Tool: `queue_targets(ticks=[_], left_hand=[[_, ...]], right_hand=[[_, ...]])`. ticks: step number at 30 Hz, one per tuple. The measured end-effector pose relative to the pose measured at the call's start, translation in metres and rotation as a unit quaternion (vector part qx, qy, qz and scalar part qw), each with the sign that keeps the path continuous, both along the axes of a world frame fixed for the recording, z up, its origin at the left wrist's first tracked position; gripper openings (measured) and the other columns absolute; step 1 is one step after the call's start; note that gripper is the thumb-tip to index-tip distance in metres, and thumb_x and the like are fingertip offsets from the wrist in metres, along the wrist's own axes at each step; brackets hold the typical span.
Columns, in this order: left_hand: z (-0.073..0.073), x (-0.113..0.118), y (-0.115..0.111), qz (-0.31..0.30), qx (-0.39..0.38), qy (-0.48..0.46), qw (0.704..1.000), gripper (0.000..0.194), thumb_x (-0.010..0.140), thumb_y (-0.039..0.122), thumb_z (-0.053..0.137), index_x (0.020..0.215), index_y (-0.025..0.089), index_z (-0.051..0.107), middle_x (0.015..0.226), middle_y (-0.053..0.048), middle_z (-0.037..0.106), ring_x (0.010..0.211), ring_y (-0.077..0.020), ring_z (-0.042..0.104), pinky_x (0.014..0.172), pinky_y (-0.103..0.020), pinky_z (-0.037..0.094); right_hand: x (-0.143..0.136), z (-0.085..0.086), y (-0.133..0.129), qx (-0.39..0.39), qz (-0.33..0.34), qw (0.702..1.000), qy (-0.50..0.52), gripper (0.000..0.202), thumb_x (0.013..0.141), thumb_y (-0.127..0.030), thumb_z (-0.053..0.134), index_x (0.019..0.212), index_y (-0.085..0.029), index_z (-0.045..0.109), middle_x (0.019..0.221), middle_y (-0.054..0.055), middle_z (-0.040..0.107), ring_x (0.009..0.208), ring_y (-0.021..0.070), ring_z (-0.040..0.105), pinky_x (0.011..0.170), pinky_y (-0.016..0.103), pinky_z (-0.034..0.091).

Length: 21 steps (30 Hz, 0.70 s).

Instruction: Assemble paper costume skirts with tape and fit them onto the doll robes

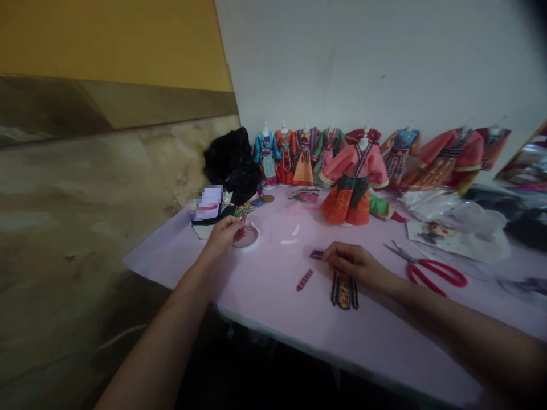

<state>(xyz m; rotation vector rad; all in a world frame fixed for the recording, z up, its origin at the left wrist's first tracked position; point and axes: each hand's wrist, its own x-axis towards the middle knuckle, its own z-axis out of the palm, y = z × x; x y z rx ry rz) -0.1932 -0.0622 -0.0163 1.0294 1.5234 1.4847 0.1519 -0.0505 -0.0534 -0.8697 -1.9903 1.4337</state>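
Note:
My left hand [228,230] is closed in a pinch on a small red patterned strip [243,218], held above the near edge of a small round clear dish [248,237] with reddish contents. Over the table's middle, my right hand [351,259] has its fingers closed at the end of a small purple rectangular piece [316,254]. Below that hand lie dark patterned ribbon strips [344,293] with a red and yellow middle, their upper ends hidden by it. A separate short red patterned strip [305,279] rests just left of them.
Red-handled scissors [431,270] lie partly open at right, near clear plastic bags [457,219]. Headless doll stands in robes line the wall, one pink and orange dress [351,185] nearest. A phone [207,203] and a black bag [233,162] sit back left.

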Motion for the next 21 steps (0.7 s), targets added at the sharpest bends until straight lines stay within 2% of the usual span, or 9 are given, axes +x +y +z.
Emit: queue_targets(ticks=[5,13,18,21], left_hand=[[-0.004,-0.001,0.004,0.001,0.005,-0.014,1.000,0.029,0.058,0.033,0.078,0.074,0.018,0.059,0.064,0.001,0.065,0.059,-0.0120,0.060,0.063,-0.024,0.044],[-0.007,0.005,0.009,-0.015,0.011,-0.019,1.000,0.024,0.054,0.029,0.076,0.069,0.017,0.061,0.060,0.001,0.064,0.055,-0.0110,0.057,0.058,-0.022,0.041],[-0.006,0.006,0.007,-0.041,0.021,-0.020,0.999,0.022,0.057,0.028,0.077,0.068,0.017,0.061,0.054,0.003,0.058,0.047,-0.0084,0.047,0.047,-0.020,0.030],[-0.005,0.007,0.005,-0.058,0.026,-0.024,0.998,0.022,0.058,0.027,0.079,0.067,0.017,0.061,0.055,0.002,0.058,0.047,-0.0077,0.045,0.046,-0.020,0.027]], right_hand=[[0.002,0.004,0.005,-0.005,-0.013,1.000,0.002,0.035,0.097,-0.052,0.056,0.099,-0.017,0.062,0.070,-0.001,0.052,0.057,0.0110,0.044,0.050,0.025,0.035],[0.008,0.021,0.007,0.029,-0.029,0.999,0.003,0.039,0.095,-0.056,0.057,0.091,-0.018,0.062,0.074,0.000,0.055,0.061,0.0114,0.046,0.054,0.025,0.037],[0.010,0.021,0.007,0.042,-0.038,0.998,-0.008,0.041,0.094,-0.057,0.057,0.091,-0.017,0.063,0.074,0.000,0.054,0.062,0.0118,0.045,0.056,0.026,0.036],[0.010,0.020,0.006,0.046,-0.040,0.998,-0.021,0.042,0.095,-0.057,0.055,0.092,-0.016,0.063,0.076,0.000,0.055,0.063,0.0122,0.046,0.057,0.026,0.037]])
